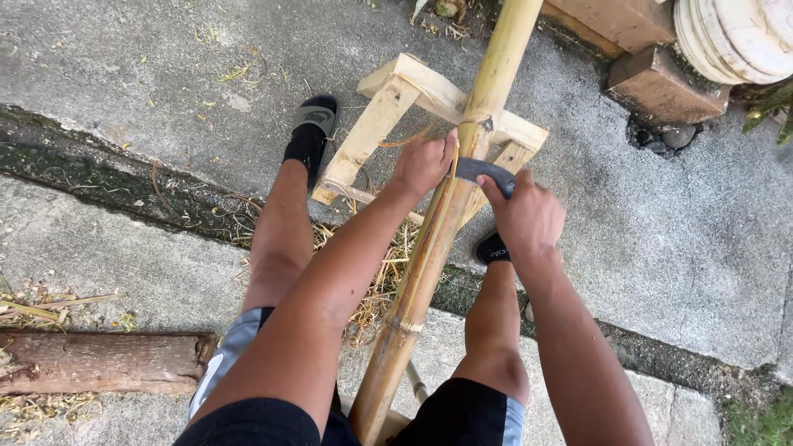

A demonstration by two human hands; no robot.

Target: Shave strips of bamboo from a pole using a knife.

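Observation:
A long yellow-green bamboo pole (pixel 429 256) runs from between my knees up and away, resting on a pale wooden trestle (pixel 388 116). My left hand (pixel 423 162) grips one end of a curved dark blade (pixel 481 170) that lies across the pole just below a node. My right hand (pixel 527 215) grips the blade's other end on the right of the pole. A thin strip of peeled skin curls off the pole beside my left hand. Both my legs straddle the pole, feet in black sandals.
Concrete ground with a mossy crack full of dry shavings (pixel 376 281). A weathered log (pixel 99 362) lies at the lower left. Brick blocks (pixel 661 87) and stacked pale round slabs (pixel 735 33) stand at the upper right.

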